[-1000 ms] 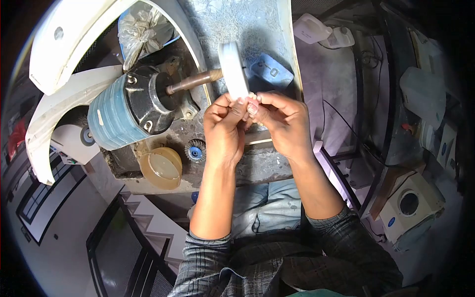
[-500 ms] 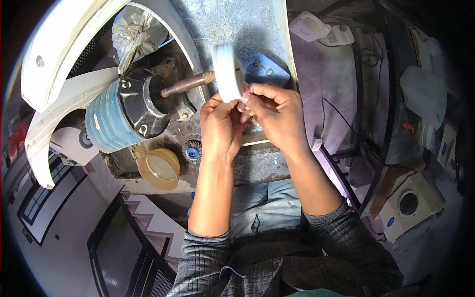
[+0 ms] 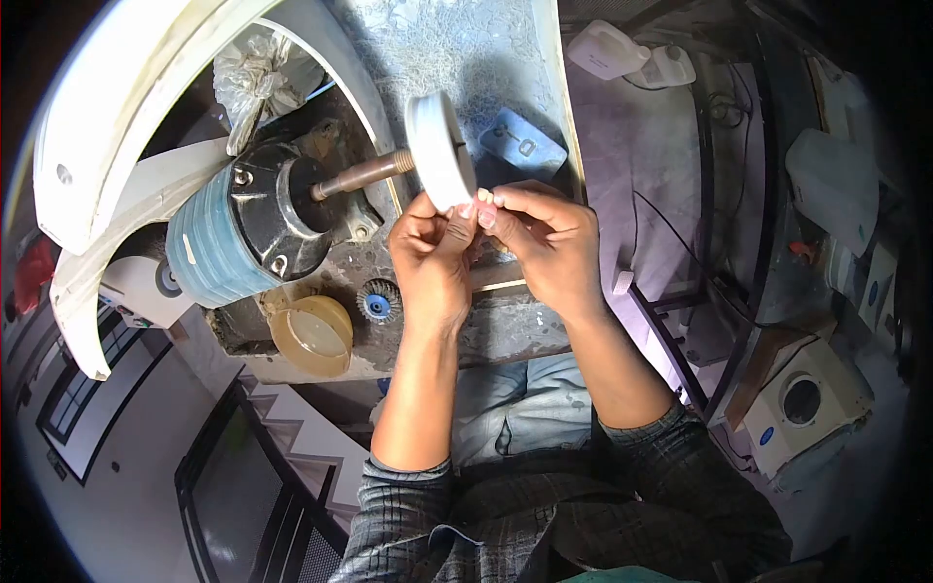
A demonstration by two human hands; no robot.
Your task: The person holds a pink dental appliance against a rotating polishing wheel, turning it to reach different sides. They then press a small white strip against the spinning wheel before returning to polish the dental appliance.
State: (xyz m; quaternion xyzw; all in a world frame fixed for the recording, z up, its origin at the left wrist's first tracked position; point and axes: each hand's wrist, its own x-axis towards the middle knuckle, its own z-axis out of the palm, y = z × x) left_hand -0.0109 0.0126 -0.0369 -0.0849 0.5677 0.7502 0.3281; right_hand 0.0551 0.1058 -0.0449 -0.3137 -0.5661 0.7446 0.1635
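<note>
A white wheel (image 3: 439,151) sits on the threaded end of a brown shaft (image 3: 364,176), which comes out of a blue and black motor (image 3: 238,223). Just below the wheel's lower edge, my left hand (image 3: 432,262) and my right hand (image 3: 552,243) meet at the fingertips. Between them they pinch a small pink and cream piece (image 3: 486,203), close against the wheel's rim. Fingers partly cover the piece, so its full shape is hidden.
Behind the wheel lies a blue tray (image 3: 525,144) with a small metal part. A yellowish bowl (image 3: 312,335) and a round black brush with a blue hub (image 3: 378,302) are left of my wrists. White curved guards (image 3: 107,126) arch over the motor.
The wheel, blurred before, now looks sharper. My hands have shifted slightly at its lower edge, and more of the small piece shows between the fingertips.
</note>
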